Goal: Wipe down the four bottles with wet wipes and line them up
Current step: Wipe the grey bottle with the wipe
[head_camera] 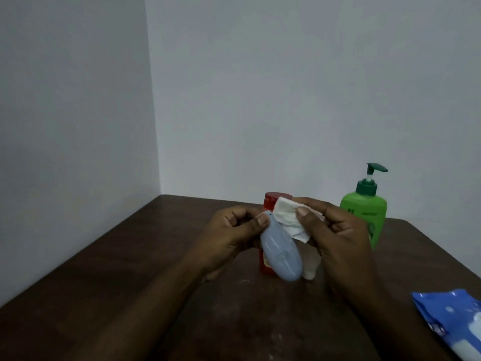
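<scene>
My left hand [234, 233] grips the top end of a pale blue bottle [281, 252], held tilted above the table. My right hand [335, 230] pinches a white wet wipe [287, 217] against the bottle's upper part. Behind the blue bottle stands a red bottle [269, 201] with a red cap, mostly hidden. A small white bottle [309, 268] shows just below my right hand, partly covered. A green pump bottle [364, 207] stands upright at the back right.
A blue wet wipe pack [453, 319] lies at the right front edge of the dark wooden table [156, 269]. The table sits in a corner between two pale walls [78, 100].
</scene>
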The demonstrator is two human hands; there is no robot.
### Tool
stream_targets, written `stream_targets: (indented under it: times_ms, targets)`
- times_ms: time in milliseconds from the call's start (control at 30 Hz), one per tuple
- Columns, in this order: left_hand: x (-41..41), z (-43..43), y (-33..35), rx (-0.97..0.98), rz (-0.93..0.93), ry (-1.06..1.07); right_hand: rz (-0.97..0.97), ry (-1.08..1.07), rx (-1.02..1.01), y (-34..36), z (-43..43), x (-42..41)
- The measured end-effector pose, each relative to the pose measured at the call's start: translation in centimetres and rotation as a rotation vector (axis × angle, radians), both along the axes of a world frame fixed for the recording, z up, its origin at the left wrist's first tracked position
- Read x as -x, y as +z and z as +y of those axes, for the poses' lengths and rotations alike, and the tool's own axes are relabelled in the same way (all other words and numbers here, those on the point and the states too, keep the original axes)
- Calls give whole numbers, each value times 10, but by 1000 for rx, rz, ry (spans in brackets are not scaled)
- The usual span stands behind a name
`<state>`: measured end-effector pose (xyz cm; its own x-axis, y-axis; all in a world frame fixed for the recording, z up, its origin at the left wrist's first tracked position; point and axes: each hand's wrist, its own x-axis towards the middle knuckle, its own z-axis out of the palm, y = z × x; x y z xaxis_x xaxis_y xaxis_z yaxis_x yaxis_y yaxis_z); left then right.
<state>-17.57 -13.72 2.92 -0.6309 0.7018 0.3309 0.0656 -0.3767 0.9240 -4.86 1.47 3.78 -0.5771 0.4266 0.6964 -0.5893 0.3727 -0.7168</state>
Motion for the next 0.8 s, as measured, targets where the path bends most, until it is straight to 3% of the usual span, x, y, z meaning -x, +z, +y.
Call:
stream_targets:
  times_ms: [133,267,533,800]
  targets:
    - [2,1,1,-31,-7,26,-41,-151,-599,-7,-7,-7]
    - [5,-2,7,-123,-151,12,5,-211,-896,-9,-8,-5]
    - [12,-8,15,-194,-260,84,62,-251,-896,-10,-5,-6]
    - [0,-4,7,-124,-157,-1,24,-352,-850,-17,-9,-2]
